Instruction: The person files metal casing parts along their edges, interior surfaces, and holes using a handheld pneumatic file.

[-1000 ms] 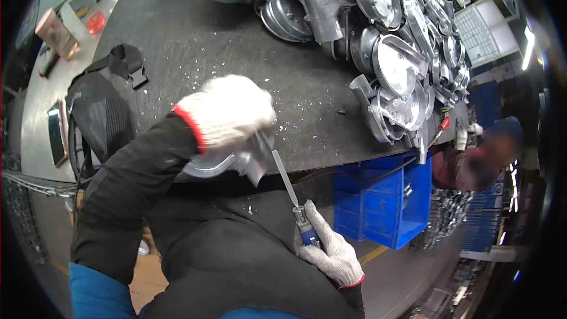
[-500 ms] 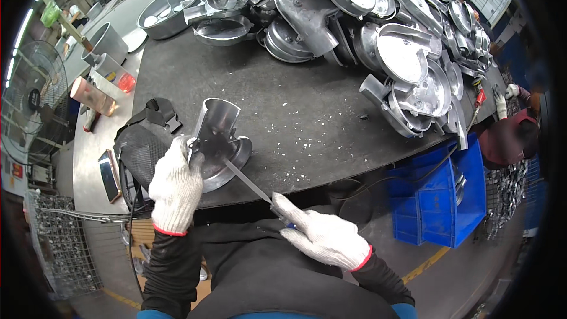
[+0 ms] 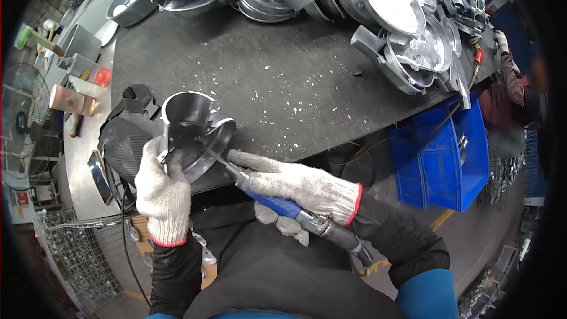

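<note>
My left hand (image 3: pixel 163 198), in a white knitted glove with a red cuff, grips the near left side of a silver metal casting (image 3: pixel 190 111) with a wide round spout and a dish-like body. The casting rests tilted by the near edge of the bench. My gloved right hand (image 3: pixel 307 188) is closed around a blue-bodied handheld power file (image 3: pixel 274 202). Its thin blade reaches into the casting's hollow; the blade's tip is hard to make out there.
Many similar castings (image 3: pixel 396 6) are heaped along the far side of the dark bench mat (image 3: pixel 236 71), which has pale chips on it. A black mesh bag (image 3: pixel 133 133) and a phone (image 3: pixel 99 176) lie at left. Blue bins (image 3: pixel 440 156) stand at right, near another person (image 3: pixel 502 94).
My right hand has come left and turned, so the blue file body now shows and the blade sits deeper in the casting. The casting has tipped, its spout facing me more.
</note>
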Demonstrator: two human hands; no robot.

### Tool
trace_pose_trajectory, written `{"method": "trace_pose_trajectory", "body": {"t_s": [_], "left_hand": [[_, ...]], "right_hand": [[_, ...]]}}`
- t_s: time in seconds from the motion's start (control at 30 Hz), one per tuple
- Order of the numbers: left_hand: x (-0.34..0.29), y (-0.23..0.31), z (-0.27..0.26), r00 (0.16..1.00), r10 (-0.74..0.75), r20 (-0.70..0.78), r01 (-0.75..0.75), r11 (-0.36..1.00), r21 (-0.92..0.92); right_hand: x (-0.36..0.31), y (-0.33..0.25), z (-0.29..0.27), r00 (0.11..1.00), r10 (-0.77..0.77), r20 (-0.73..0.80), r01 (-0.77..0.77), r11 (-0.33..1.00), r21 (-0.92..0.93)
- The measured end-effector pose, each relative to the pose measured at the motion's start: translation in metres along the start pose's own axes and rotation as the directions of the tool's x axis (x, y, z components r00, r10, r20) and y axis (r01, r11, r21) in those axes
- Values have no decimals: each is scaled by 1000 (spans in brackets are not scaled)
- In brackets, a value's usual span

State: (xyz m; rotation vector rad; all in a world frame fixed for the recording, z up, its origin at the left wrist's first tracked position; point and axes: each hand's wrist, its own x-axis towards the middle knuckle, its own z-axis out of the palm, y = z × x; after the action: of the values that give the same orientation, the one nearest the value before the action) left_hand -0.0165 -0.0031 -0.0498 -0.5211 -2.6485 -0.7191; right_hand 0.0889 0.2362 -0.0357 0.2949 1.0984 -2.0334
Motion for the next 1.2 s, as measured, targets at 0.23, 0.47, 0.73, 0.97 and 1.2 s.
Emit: {"method": "trace_pose_trajectory", "body": {"t_s": [0.23,0.47,0.73,0.97,1.2], "left_hand": [[-2,3,2,999,-50,2,50,994,94],[3,7,2,999,47,1,-47,990,130],[-3,11,-4,995,-81,66,81,997,0],[-13,-2,3,989,146,-32,-142,986,92],[-3,5,-3,997,74,0,-73,989,128]], "right_hand": [[1,4,13,990,19,-137,-51,971,-233],[-22,-11,23,853,-505,-130,-176,-44,-983],[-17,2,9,915,-340,-215,-71,389,-919],[3,48,3,979,-123,162,22,856,516],[-10,19,20,859,-491,-148,31,337,-941]]}}
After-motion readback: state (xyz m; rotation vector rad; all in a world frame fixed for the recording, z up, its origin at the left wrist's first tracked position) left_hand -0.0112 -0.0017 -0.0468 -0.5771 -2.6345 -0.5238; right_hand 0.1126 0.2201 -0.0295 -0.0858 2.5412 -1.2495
